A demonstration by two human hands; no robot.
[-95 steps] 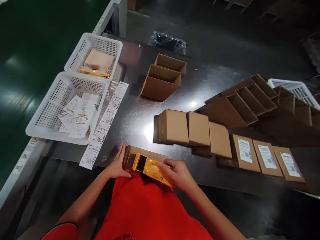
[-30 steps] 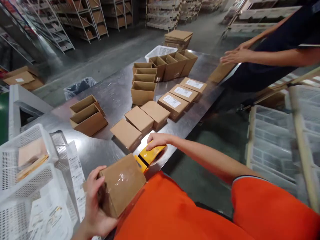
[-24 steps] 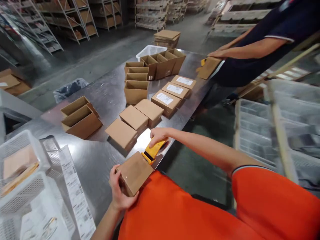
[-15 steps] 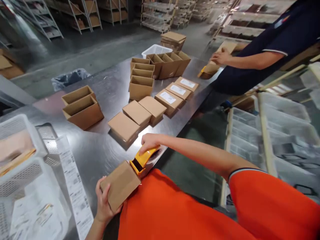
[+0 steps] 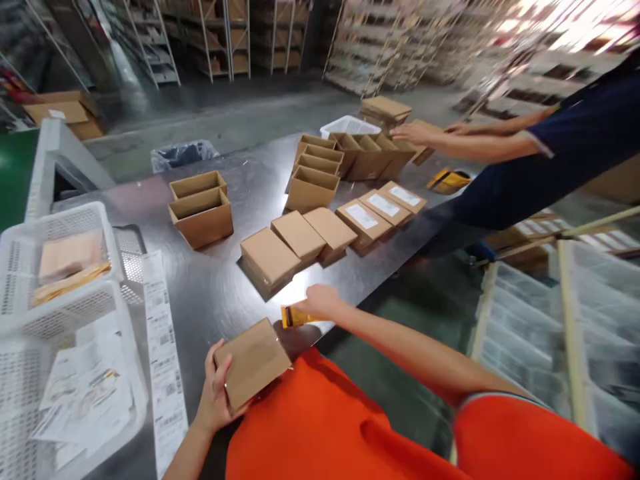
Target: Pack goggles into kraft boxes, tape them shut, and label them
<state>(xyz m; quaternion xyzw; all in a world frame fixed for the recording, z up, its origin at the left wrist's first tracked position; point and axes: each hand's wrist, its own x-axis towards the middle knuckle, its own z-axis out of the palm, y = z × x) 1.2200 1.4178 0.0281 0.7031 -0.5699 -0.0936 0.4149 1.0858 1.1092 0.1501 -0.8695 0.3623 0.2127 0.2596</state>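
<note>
My left hand grips a small closed cardboard box by its left side, near the table's front edge, against my orange shirt. My right hand, somewhat blurred, is closed on a yellow tape dispenser just beyond the box and apart from it. Past the dispenser lie three closed boxes without labels in a row. Farther along that row are three boxes with white labels.
Open boxes stand at the left and back of the metal table. White baskets and a label strip lie left. A co-worker's hands are on a box at the back, near another tape dispenser. Plastic bins stand right.
My right hand has drawn the tape dispenser away from the box in my left hand. The co-worker's tape dispenser now lies on the table, and their hands have reached toward the back.
</note>
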